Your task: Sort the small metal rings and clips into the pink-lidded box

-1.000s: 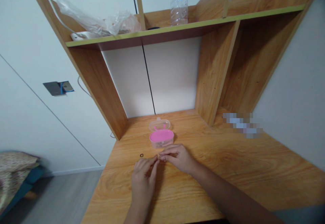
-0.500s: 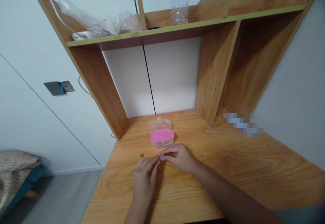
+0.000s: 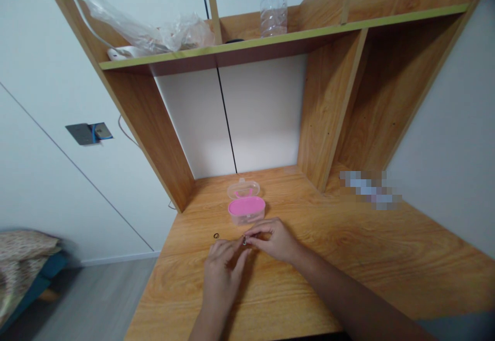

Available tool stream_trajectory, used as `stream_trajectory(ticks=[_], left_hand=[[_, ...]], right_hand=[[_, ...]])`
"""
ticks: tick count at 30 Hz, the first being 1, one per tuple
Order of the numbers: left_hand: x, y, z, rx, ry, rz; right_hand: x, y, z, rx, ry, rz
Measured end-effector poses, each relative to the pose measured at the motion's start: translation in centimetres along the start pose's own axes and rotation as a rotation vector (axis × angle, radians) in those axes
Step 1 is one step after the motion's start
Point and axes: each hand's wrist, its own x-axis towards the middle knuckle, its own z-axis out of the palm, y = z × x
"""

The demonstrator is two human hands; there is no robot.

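Bench (image 3: 367, 263) carries it all. L hand (image 3: 223, 266): thumb/index slightly apart; R hand (image 3: 273, 240): fingers pinch tiny item (image 3: 244, 241), prob. mid-handling, too small to ID. Far side, box (image 3: 243, 219): lid (image 3: 243, 190) back, pink cover (image 3: 246, 206) on. Dark ring (image 3: 216, 236) lies loose, left. Tiny item, between hands, isn't set down yet.

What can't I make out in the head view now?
Head view:
Small item at the right hand: too small, partly covered by that hand.
Pink-topped box: inside blocked from above by its top.
Bottle: top cut off by upper edge.
Object at far right: masked by pixelation.
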Motion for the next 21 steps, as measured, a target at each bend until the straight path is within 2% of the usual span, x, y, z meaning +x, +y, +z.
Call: stream_trajectory(ticks=[10,21], left_hand=[[0.1,0.3,-0.2,-0.018,0.017,-0.020],[-0.2,-0.2,0.1,-0.071,0.047,-0.065]], right_hand=[[0.2,-1.2,-0.1,0.032,0.015,-0.091],[0.1,-1.2,0.0,0.051,0.017,-0.045]])
